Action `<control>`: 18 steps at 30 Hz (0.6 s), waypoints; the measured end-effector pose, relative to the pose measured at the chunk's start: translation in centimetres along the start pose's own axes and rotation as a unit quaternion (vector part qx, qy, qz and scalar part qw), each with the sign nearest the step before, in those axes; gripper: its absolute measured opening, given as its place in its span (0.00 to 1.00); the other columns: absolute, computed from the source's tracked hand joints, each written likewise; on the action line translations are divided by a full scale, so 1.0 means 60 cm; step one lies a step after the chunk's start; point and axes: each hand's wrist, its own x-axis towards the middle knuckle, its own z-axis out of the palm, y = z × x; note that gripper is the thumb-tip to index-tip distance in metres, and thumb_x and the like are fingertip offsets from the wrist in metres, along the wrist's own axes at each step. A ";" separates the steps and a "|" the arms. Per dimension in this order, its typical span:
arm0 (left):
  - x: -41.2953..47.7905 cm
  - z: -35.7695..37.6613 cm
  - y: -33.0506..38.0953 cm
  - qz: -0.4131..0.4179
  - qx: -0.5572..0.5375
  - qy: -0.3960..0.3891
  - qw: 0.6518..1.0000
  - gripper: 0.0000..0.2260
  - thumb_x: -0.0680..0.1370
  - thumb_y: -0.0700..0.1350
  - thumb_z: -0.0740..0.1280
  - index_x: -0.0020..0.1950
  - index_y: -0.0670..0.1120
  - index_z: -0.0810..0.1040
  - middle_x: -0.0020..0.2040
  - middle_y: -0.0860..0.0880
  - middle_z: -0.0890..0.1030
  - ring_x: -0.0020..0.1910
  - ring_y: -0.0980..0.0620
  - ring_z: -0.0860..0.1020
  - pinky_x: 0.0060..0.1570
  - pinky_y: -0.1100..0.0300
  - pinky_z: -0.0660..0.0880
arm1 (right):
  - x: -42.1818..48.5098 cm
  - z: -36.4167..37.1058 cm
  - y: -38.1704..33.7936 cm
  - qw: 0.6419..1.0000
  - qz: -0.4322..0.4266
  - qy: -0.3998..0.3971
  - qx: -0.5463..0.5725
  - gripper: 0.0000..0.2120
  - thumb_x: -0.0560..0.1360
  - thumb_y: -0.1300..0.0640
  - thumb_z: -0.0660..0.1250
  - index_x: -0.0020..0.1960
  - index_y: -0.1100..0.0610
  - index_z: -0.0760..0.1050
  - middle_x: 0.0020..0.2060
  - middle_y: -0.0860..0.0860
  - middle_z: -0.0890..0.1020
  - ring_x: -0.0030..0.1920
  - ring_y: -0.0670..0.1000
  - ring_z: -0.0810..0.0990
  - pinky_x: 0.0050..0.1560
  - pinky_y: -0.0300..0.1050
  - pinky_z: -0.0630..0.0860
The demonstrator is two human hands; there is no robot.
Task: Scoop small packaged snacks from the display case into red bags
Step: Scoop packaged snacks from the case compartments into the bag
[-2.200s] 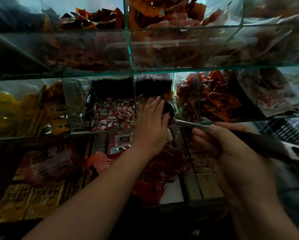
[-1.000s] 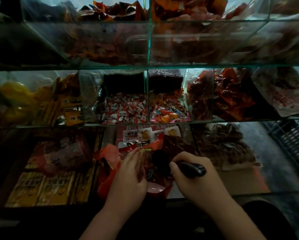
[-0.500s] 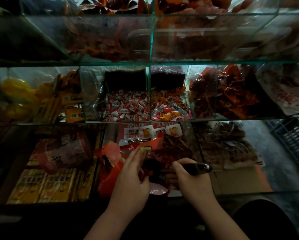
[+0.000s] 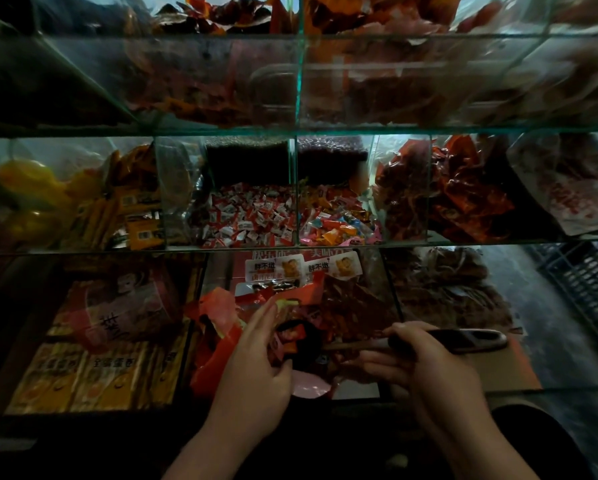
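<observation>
A red plastic bag [image 4: 218, 344] sits crumpled in the lower middle compartment of the glass display case [image 4: 297, 129]. My left hand [image 4: 256, 362] holds the bag's mouth, fingers curled over its edge. My right hand [image 4: 425, 368] grips the dark handle of a scoop [image 4: 464, 341]. The scoop's bowl [image 4: 299, 341] lies inside the bag's mouth with small red snack packets in it. Small wrapped candies [image 4: 252, 216] and colourful candies [image 4: 335, 223] fill the middle shelf bins above.
Yellow snack packs [image 4: 93, 368] lie in the lower left bin, brown snacks [image 4: 453, 292] in the lower right. Red packets [image 4: 457, 192] fill the middle right bin. A dark crate [image 4: 585, 282] stands on the floor at the right.
Both hands came down from the middle shelf candy bin to the lower compartment. The scoop now reaches into the red bag, and the left hand holds the bag's mouth.
</observation>
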 end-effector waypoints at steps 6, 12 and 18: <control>0.007 -0.002 0.015 0.034 0.137 0.008 0.990 0.39 0.79 0.50 0.69 0.83 0.59 0.48 0.76 0.73 0.45 0.68 0.81 0.36 0.67 0.74 0.41 | -0.050 -0.019 -0.038 0.998 -0.031 0.000 0.055 0.11 0.80 0.60 0.62 0.41 0.63 0.76 0.30 0.59 0.84 0.39 0.67 0.86 0.31 0.49 0.83; 0.019 0.015 0.051 0.079 0.230 0.029 0.970 0.31 0.82 0.65 0.48 0.83 0.55 0.48 0.82 0.62 0.44 0.75 0.67 0.32 0.71 0.65 0.30 | -0.101 -0.012 -0.079 0.994 -0.071 -0.028 0.078 0.11 0.81 0.61 0.60 0.42 0.62 0.75 0.30 0.57 0.84 0.38 0.67 0.86 0.29 0.47 0.82; 0.039 0.014 0.099 0.118 0.232 0.046 0.964 0.31 0.83 0.65 0.44 0.83 0.53 0.46 0.83 0.58 0.44 0.72 0.70 0.27 0.67 0.69 0.23 | -0.129 -0.013 -0.103 0.986 -0.125 -0.021 0.104 0.18 0.81 0.63 0.58 0.35 0.59 0.77 0.27 0.58 0.83 0.34 0.67 0.85 0.27 0.48 0.82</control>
